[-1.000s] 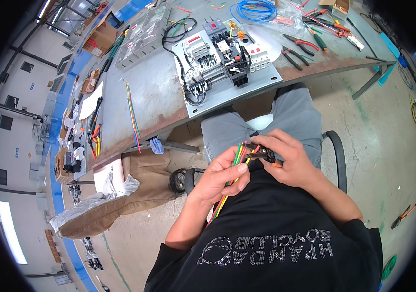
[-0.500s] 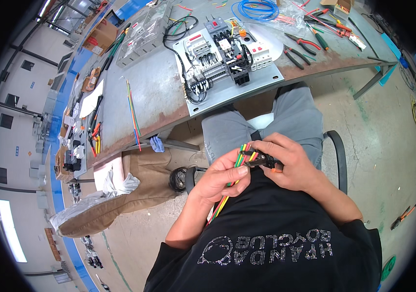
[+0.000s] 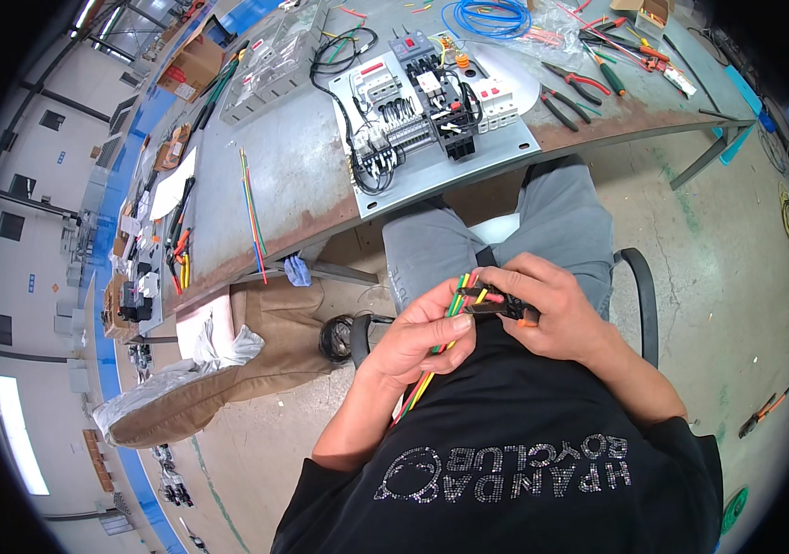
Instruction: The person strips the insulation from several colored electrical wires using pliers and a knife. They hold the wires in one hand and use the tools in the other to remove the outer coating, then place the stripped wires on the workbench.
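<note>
My left hand (image 3: 417, 340) is closed around a small bundle of wires (image 3: 422, 383), with green, yellow and red insulation. Their upper ends stick up past the thumb and fingertips, and the lower lengths hang down across the black shirt. In my right hand (image 3: 556, 309) is a pair of wire strippers (image 3: 505, 307) with black jaws and a bit of orange handle showing. The jaws point left and reach the wire ends just above my left thumb. Most of the handles are hidden in my right palm. Which wire lies between the jaws I cannot tell.
Ahead, a metal workbench (image 3: 293, 198) bears a mounting plate with electrical components (image 3: 431, 111). Pliers (image 3: 574, 83) lie at its right and loose wires (image 3: 251, 208) at its left. A blue wire coil (image 3: 491, 14) sits farther back. Someone's brown-trousered leg (image 3: 265, 342) is at my left.
The stripper jaws look slightly farther apart at the wire ends. Both hands stay in nearly the same place, with the bundle still held.
</note>
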Demonstrator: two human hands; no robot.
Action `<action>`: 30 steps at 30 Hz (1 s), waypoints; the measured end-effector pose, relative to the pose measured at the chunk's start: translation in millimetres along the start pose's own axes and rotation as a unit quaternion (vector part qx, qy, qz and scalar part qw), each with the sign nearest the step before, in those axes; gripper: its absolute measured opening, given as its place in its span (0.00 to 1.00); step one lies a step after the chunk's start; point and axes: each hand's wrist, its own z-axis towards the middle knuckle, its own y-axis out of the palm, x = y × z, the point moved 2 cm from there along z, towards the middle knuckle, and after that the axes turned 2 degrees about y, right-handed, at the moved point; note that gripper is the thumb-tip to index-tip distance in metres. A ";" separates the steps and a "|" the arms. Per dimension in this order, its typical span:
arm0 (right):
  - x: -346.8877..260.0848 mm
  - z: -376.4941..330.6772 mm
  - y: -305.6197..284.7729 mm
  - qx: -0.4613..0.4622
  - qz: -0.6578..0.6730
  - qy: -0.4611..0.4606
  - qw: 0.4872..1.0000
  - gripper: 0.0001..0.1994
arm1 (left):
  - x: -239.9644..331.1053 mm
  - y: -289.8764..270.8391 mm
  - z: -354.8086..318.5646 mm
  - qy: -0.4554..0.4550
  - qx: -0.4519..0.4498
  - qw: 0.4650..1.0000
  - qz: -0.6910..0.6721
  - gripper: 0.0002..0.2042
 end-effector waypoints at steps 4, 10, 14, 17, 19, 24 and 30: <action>-1.1 1.6 0.0 0.016 -0.016 -0.015 1.000 0.31 | 0.7 0.7 0.0 0.005 -0.006 1.000 -0.004 0.23; -1.7 0.9 0.2 0.014 0.004 -0.002 1.000 0.31 | -0.7 -4.6 -0.2 -0.006 -0.022 1.000 -0.003 0.25; -1.6 0.0 -0.2 0.014 0.000 0.005 1.000 0.31 | -1.0 -5.5 0.8 -0.007 -0.023 1.000 -0.005 0.25; -2.1 0.8 -0.5 0.026 -0.012 -0.007 1.000 0.31 | -1.1 -5.6 0.8 -0.007 -0.026 1.000 -0.010 0.25; -1.1 1.2 0.0 0.035 -0.021 -0.014 0.999 0.30 | -1.3 -5.3 0.9 -0.005 -0.029 1.000 -0.011 0.24; 2.5 -0.7 0.6 0.055 -0.065 -0.025 0.996 0.29 | 0.1 -0.3 2.4 0.000 -0.031 0.999 -0.013 0.20; 5.4 0.6 3.6 0.090 -0.066 -0.044 0.993 0.26 | -2.6 -2.4 3.9 0.005 -0.026 1.000 -0.003 0.09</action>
